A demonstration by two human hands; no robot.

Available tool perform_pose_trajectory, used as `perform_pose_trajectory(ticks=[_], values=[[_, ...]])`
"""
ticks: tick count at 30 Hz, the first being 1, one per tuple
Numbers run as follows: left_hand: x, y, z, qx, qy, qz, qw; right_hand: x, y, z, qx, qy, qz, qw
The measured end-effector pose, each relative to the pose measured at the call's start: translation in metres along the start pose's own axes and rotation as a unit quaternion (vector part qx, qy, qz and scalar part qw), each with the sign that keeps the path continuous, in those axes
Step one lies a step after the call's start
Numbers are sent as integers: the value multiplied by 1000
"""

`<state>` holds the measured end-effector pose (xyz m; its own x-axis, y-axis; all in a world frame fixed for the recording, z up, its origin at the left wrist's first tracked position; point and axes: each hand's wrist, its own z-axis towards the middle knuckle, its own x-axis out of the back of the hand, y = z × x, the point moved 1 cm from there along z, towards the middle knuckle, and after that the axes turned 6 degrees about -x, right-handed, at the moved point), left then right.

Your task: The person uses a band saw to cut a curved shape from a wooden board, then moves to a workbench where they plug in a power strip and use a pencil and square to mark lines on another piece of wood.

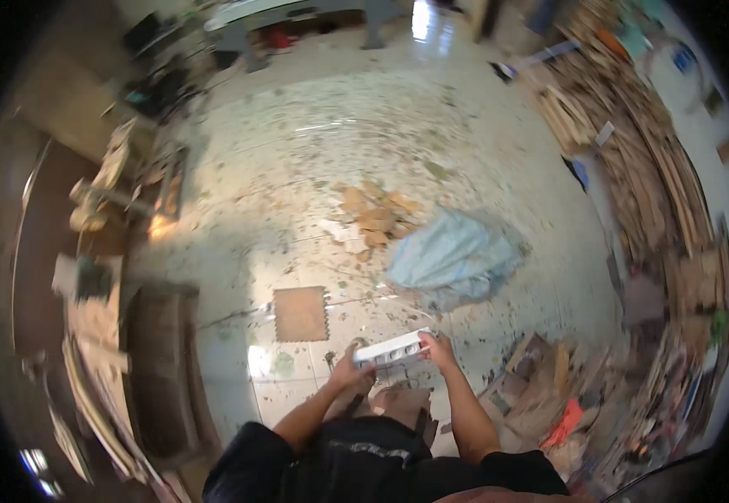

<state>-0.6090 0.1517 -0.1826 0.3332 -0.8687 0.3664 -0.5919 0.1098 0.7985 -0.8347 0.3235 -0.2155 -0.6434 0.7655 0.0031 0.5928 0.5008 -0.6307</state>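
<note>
Both my hands grip a white power strip (391, 349) in front of my body, with several dark sockets along its side. My left hand (353, 370) closes around its left end, which sits a little lower. At the raised right end, the fingers of my right hand (437, 349) are wrapped over the edge. A brown square mat (301, 314) with toothed edges lies on the floor just beyond my left hand. Further off to the right rests a crumpled light-blue plastic sack (453, 254).
Torn brown cardboard pieces (374, 216) lie beside the sack on the littered tile floor (297, 151). Stacked wooden boards (624, 151) line the right wall, with mixed scraps (566, 390) nearer me. At the left stands a dark wooden box (161, 369); a table (297, 10) is at the far end.
</note>
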Motion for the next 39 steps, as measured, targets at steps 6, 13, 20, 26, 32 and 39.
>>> perform_pose_trajectory(ticks=[6, 13, 20, 26, 32, 39], values=[[112, 6, 1, -58, 134, -94, 985, -93, -45, 4, -57, -140, 82, 985], [167, 6, -43, -11, 342, -131, 930, -172, -114, -19, -106, -214, -119, 964], [216, 11, -46, 70, 443, -146, 882, -207, -188, 58, 296, -157, -471, 816], [256, 11, -51, 71, 532, -138, 833, -299, -271, 23, 386, -374, -555, 635], [269, 7, -74, 110, 599, -204, 767, -374, -277, 12, 323, -508, -571, 557], [286, -76, -87, 195, 604, -320, 703, -436, -254, -2, 347, -537, -522, 564]])
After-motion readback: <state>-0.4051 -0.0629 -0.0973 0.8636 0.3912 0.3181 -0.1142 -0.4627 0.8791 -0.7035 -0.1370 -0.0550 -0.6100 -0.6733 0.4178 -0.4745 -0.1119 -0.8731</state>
